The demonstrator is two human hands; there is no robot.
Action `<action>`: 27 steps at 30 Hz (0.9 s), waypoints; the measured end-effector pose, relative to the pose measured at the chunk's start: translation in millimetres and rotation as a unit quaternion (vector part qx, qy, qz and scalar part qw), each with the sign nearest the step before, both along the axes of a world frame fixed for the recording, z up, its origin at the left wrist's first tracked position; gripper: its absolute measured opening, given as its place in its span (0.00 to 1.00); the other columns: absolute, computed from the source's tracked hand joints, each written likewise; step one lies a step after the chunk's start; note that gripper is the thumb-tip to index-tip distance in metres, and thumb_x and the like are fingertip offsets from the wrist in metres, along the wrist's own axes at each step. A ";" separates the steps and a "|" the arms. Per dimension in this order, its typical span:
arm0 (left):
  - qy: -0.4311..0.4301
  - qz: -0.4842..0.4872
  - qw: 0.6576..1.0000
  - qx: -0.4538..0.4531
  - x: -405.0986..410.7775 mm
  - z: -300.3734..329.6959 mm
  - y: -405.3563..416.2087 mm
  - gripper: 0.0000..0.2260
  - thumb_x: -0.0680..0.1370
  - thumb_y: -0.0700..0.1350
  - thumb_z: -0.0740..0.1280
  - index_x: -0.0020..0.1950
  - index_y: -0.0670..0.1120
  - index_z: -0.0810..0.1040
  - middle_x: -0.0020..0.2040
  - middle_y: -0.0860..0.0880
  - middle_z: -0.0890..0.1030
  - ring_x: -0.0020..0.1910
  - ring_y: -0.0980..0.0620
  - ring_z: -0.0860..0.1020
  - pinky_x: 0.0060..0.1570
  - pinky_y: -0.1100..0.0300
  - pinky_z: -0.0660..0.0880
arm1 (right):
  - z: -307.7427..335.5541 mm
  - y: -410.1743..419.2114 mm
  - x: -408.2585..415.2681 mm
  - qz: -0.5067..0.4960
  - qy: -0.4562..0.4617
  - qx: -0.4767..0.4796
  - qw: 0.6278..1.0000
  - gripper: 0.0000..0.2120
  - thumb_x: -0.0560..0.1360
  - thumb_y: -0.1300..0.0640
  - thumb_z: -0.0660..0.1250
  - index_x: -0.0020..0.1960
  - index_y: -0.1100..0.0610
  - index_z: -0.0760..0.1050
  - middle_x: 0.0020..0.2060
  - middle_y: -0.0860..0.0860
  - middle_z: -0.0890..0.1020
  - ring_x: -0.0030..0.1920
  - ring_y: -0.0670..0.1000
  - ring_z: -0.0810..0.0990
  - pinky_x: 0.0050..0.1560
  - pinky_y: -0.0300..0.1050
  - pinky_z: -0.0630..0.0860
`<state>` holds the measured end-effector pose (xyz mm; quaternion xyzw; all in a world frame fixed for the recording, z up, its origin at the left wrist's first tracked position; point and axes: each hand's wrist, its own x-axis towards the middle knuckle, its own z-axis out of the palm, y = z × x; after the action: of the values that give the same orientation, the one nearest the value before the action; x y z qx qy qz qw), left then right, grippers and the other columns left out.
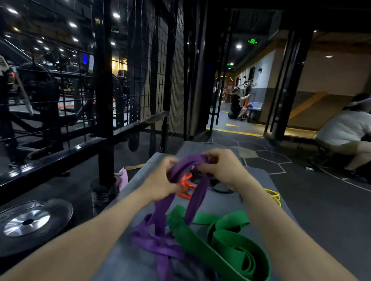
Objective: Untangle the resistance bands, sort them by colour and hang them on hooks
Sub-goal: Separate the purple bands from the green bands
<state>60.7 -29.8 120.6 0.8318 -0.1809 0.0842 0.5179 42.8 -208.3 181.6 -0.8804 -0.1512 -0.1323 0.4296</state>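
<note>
Gym: weight plate [21,226] on floor, black rack frame [105,66] (wire mesh), rubber flooring [331,209], resistance bands [227,244].

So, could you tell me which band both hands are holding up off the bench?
The purple band: the left hand and right hand grip it, while the green band lies flat.

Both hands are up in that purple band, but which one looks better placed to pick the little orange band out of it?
The left hand, probably. The orange band lies right at its fingertips, caught among the purple band strands, while the right hand grips the purple loop higher up.
</note>
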 end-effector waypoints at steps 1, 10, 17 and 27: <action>0.003 0.006 1.000 0.028 -2.3 -10.2 0.6 0.20 0.68 0.34 0.73 0.54 0.43 0.68 0.40 0.52 0.75 0.36 0.58 0.74 0.36 0.70 0.71 | 0.9 -1.7 -2.2 -0.002 0.006 0.050 0.999 0.06 0.69 0.65 0.72 0.46 0.60 0.80 0.36 0.59 0.80 0.33 0.50 0.75 0.34 0.44 0.77; 0.083 0.018 0.986 0.141 -1.2 -57.8 15.3 0.05 0.76 0.41 0.68 0.40 0.46 0.75 0.35 0.50 0.78 0.32 0.59 0.74 0.42 0.60 0.73 | -3.0 -38.0 2.6 -0.049 0.002 0.202 0.978 0.04 0.71 0.68 0.69 0.46 0.64 0.79 0.32 0.54 0.76 0.33 0.50 0.73 0.34 0.42 0.72; 0.019 0.053 0.995 0.080 12.0 8.4 15.3 0.08 0.74 0.43 0.70 0.43 0.37 0.79 0.37 0.45 0.83 0.37 0.50 0.80 0.44 0.58 0.75 | -28.1 -31.2 2.4 -0.016 0.103 -0.108 0.989 0.17 0.62 0.65 0.77 0.49 0.61 0.79 0.44 0.58 0.83 0.44 0.50 0.77 0.50 0.49 0.76; -0.032 -0.024 0.975 0.220 4.7 68.7 -6.1 0.08 0.77 0.43 0.66 0.50 0.39 0.77 0.47 0.40 0.80 0.45 0.45 0.77 0.46 0.54 0.71 | 22.4 17.6 -7.1 0.044 -0.060 -0.239 0.968 0.40 0.60 0.58 0.78 0.68 0.60 0.65 0.64 0.57 0.70 0.65 0.57 0.71 0.61 0.42 0.69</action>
<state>65.4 -35.9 189.3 0.9176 -0.2312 0.0566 0.3185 35.7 -190.7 204.0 -0.9405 -0.2426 -0.1253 0.2023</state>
